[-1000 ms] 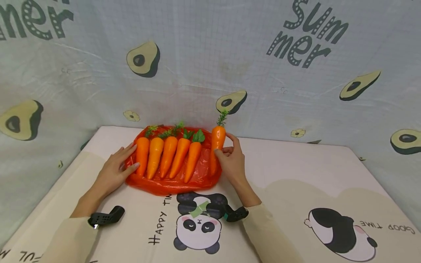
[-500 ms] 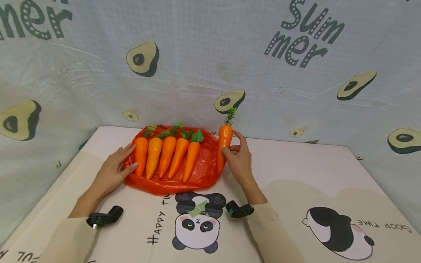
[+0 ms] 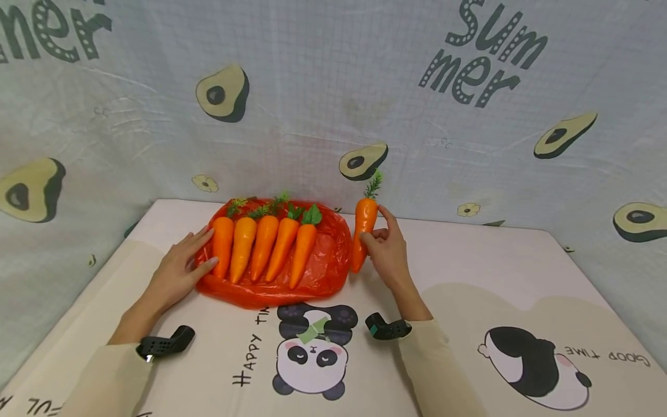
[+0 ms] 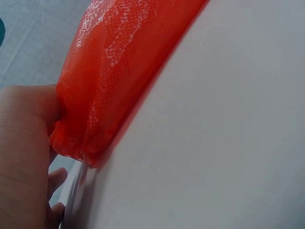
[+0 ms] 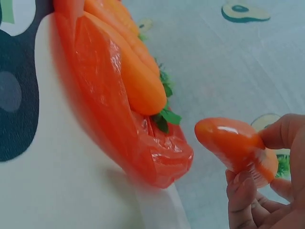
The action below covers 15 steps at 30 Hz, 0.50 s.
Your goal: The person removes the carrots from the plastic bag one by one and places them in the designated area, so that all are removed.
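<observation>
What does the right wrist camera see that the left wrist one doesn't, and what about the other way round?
Only the right wrist view shows the right hand gripping a carrot, other uncovered carrots, green leaves and avocado pictures. Only the left wrist view shows the left hand, plus a teal bit, too cut off to name. Both show the red plastic, the pale tabletop and the greyish cloth.

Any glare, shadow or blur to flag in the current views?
Head view: fairly even light, small highlights on the held carrot; left wrist view: dimmer, speckled glare on the red plastic; right wrist view: bright streak on the held carrot, soft shadow on the table beside the plastic.
</observation>
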Motion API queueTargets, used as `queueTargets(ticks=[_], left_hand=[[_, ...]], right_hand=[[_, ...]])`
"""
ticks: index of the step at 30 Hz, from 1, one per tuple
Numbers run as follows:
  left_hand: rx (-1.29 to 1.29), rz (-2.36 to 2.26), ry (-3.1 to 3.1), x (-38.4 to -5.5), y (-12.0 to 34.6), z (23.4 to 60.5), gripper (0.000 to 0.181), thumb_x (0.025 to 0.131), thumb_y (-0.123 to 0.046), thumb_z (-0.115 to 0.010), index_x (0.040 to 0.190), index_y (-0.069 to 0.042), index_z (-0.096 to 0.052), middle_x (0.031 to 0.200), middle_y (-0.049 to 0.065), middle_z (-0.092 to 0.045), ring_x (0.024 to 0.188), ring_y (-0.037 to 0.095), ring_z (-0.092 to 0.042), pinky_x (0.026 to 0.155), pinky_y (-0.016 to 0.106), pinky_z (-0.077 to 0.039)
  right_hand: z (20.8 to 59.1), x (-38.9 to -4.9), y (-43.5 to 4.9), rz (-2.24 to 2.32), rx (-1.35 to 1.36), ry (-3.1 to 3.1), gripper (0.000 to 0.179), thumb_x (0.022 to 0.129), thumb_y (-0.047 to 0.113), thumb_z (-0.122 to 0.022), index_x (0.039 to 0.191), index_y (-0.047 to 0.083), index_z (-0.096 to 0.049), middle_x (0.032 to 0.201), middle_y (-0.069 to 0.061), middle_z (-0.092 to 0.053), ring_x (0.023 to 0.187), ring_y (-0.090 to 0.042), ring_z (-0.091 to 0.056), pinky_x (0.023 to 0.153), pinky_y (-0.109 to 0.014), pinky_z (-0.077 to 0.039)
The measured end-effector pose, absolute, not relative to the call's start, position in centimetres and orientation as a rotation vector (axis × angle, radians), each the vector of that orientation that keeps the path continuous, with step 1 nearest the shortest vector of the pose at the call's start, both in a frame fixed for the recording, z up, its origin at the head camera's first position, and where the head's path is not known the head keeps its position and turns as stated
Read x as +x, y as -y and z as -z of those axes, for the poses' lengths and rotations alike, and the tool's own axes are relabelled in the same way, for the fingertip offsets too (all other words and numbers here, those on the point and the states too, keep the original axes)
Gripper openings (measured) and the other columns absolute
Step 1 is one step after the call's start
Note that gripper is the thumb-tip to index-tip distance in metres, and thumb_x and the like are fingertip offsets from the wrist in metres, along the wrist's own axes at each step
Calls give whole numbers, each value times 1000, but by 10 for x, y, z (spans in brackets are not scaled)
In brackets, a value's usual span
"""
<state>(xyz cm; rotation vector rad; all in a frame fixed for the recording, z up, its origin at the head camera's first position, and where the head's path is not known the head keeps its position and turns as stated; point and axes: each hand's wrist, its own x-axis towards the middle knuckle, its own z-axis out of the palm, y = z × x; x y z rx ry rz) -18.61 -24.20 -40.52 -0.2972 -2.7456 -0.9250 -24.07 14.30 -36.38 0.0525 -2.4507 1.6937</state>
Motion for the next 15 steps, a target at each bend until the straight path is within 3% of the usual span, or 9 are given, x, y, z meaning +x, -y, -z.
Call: queueTargets(ticks=[15], left_hand=[[-295, 917, 2763, -187, 243, 404, 66, 95, -34, -57, 148, -3, -32, 152, 24, -26, 137, 49, -18, 111, 62, -6]], right_hand=[[369, -243, -155, -1728, 44, 2520, 66, 90, 19, -58, 149, 23, -29, 93, -13, -58, 72, -24, -54, 67, -31, -54]])
